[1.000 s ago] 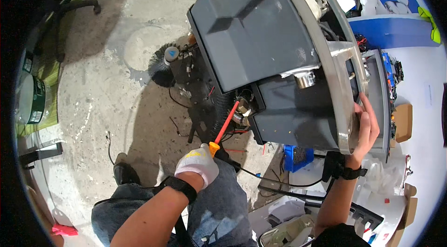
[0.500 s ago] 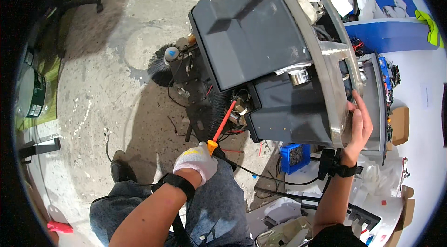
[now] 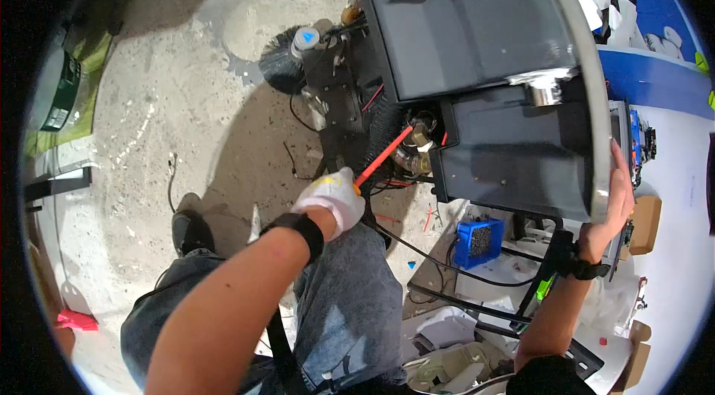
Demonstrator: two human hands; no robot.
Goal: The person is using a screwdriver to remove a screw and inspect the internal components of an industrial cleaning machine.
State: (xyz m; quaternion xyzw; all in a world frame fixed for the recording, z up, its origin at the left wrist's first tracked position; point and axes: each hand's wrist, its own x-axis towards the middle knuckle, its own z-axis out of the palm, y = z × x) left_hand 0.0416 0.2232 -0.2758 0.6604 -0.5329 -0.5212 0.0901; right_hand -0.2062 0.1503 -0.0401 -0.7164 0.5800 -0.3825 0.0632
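Head view shows the white-gloved left hand [image 3: 330, 197] clenched around a red-shafted screwdriver [image 3: 383, 156] slanting far-right toward brass fittings [image 3: 418, 143], while the bare right hand [image 3: 617, 201] presses flat on the large grey machine housing [image 3: 477, 15].

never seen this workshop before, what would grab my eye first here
The big dark grey machine housing fills the upper right, tipped up, with the bare right hand braced on its pale rim. Below its underside, the white-gloved left hand holds a red screwdriver pointing up into the brass fittings. A small blue box lies on the floor beneath.
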